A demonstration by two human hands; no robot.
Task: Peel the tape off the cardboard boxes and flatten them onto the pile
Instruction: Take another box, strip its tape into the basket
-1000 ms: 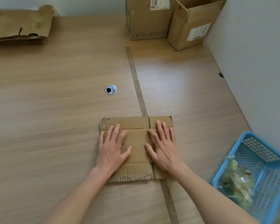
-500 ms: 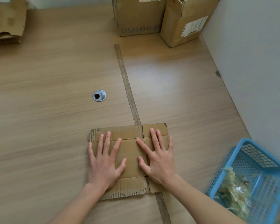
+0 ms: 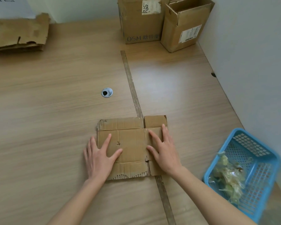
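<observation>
A small flattened cardboard box [image 3: 130, 140] lies on the wooden table in front of me. My left hand [image 3: 99, 157] rests flat on its left edge, fingers spread and partly off the cardboard onto the table. My right hand [image 3: 164, 151] presses flat on its right side, fingers straight. At the far left lies the pile of flattened cardboard [image 3: 18, 34]. Two upright boxes stand at the back: one marked OSM [image 3: 139, 21] and an open-topped one [image 3: 183, 25] with a white label.
A blue plastic basket [image 3: 256, 161] with crumpled peeled tape stands at the right, near the wall [image 3: 253, 46]. A metal cable grommet [image 3: 107, 92] sits in the table. A strip of old tape [image 3: 133, 88] runs down the table's middle.
Both hands have slid outward on the flattened box: the left toward its left edge, the right toward its right edge. The camera view has shifted slightly.
</observation>
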